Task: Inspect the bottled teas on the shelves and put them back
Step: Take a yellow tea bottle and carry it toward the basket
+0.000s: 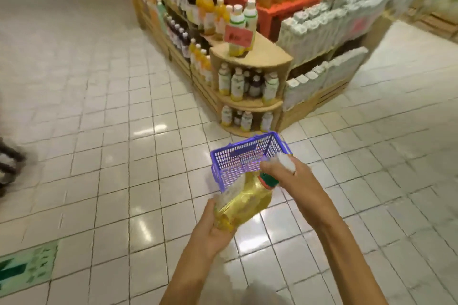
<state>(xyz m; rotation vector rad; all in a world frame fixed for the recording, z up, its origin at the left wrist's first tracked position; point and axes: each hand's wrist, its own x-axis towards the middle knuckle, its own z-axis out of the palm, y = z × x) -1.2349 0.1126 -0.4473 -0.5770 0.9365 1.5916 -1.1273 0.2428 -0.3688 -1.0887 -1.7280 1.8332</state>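
Observation:
A bottle of golden tea (244, 202) with a green cap lies tilted between my hands, cap pointing up and right. My left hand (213, 229) grips its base from below. My right hand (288, 176) holds the neck end by the cap, and something white and blurred shows above its fingers. Just beyond the bottle a purple plastic basket (238, 156) stands on the tiled floor. More bottled teas (238, 84) stand on the rounded wooden corner shelves (267, 57) ahead.
A wooden display island holds rows of juice bottles (205, 7) on its left side and white packs (322, 30) on its right. An orange crate stand (272, 11) rises behind. A green floor sticker (27, 267) lies at the lower left.

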